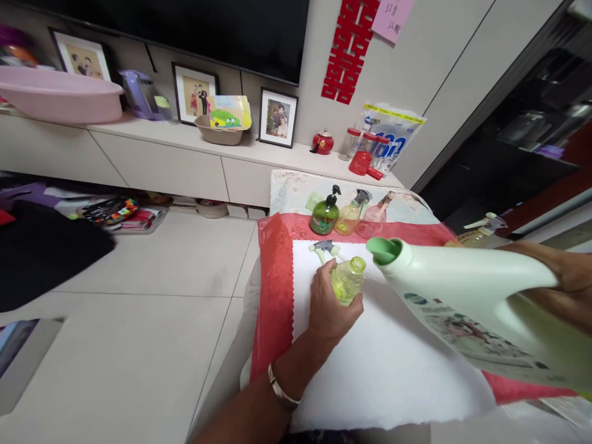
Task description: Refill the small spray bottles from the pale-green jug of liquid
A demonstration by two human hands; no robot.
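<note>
My left hand is wrapped round a small clear yellow-green bottle, whose mouth is uncapped. From the right, my right hand grips the handle of a large pale green detergent jug. The jug lies tilted nearly level, its green spout pointing left, a little apart from the bottle's mouth. No liquid shows between them. Just behind the bottle, a grey and pale green spray head rests on the white cloth.
Behind the cloth stand a green pump bottle, a yellow spray bottle and a pink spray bottle. Another spray bottle is partly behind the jug. A red cover lies under the cloth. Further back, a cabinet holds picture frames and jars.
</note>
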